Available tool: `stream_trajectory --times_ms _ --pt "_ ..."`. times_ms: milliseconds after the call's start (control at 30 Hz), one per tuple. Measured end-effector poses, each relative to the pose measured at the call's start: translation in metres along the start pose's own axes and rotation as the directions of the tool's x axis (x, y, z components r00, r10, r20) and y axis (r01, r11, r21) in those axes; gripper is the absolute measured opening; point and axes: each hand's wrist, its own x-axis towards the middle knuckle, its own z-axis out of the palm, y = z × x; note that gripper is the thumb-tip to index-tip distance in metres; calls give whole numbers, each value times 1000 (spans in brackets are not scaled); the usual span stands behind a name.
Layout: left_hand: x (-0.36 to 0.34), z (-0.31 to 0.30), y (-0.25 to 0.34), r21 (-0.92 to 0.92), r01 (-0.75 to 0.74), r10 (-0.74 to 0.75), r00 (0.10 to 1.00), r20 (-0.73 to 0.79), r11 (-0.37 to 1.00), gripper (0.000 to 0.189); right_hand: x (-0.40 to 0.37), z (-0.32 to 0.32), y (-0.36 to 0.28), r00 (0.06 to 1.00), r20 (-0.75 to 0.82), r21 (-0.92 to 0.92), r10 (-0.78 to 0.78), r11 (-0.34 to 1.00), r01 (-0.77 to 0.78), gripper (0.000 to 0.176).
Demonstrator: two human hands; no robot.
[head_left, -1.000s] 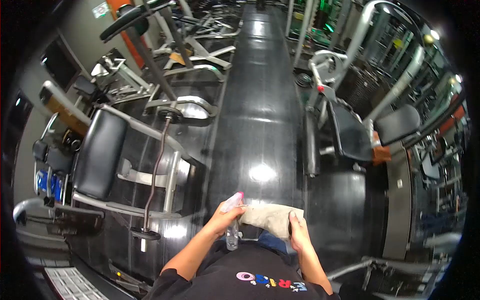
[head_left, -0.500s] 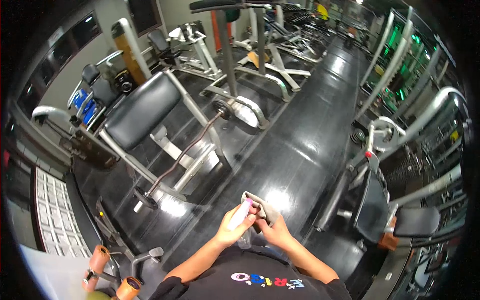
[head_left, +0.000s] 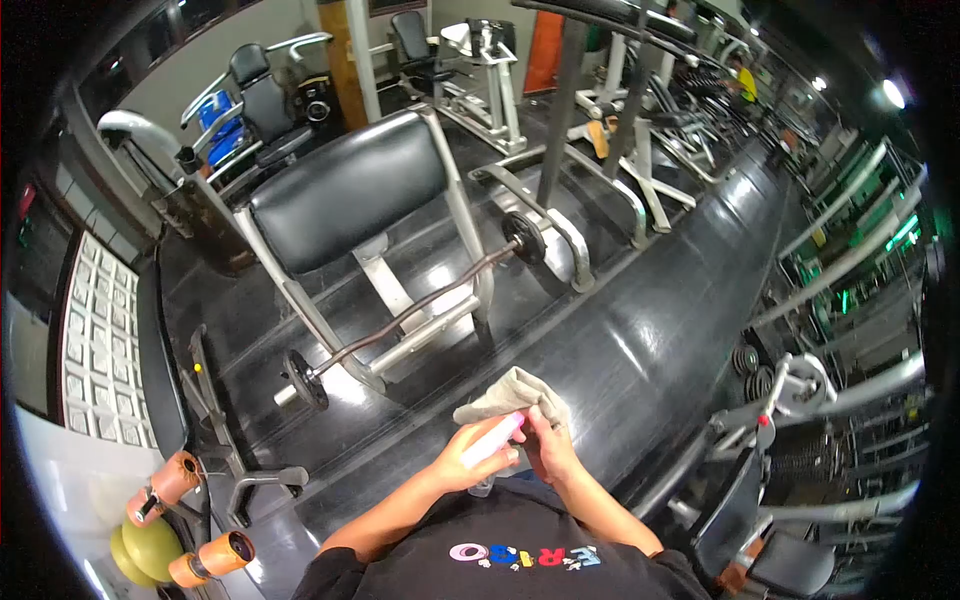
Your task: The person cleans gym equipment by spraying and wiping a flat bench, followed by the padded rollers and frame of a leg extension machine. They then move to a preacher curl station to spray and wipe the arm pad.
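Observation:
My left hand [head_left: 462,458] is wrapped around a spray bottle [head_left: 488,446] with a white head and a pink tip; part of a clear body shows below the hand. A grey-beige cloth [head_left: 512,392] is gripped in my right hand [head_left: 550,452], its folds spreading up and to the left over the pink tip. Both hands are close together in front of my dark shirt. Beyond them stands a padded bench [head_left: 350,190] with a black backrest, and a curved barbell [head_left: 425,300] with small plates rests across its frame.
Orange foam rollers [head_left: 212,558] on a machine and a green ball [head_left: 142,552] are at lower left. A black rubber floor [head_left: 640,350] runs along the aisle. Weight machines [head_left: 800,390] line the right side. A person in yellow [head_left: 745,82] is far off.
My view has turned left, so the bench and barbell sit further right and look larger. The cloth has opened out and risen above the bottle's tip.

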Motion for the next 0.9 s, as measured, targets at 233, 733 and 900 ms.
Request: stream_trajectory --times_ms 233,733,900 --pt "56 -50 18 585 -303 530 806 -263 753 27 81 -8 -35 989 -137 -94 -56 995 43 39" --pt "172 -36 45 264 -77 256 606 -753 961 18 241 -57 -151 773 523 -448 360 887 -110 43" --pt "166 -80 53 389 23 306 576 -758 921 19 280 -20 -142 633 678 -409 374 907 -97 37"
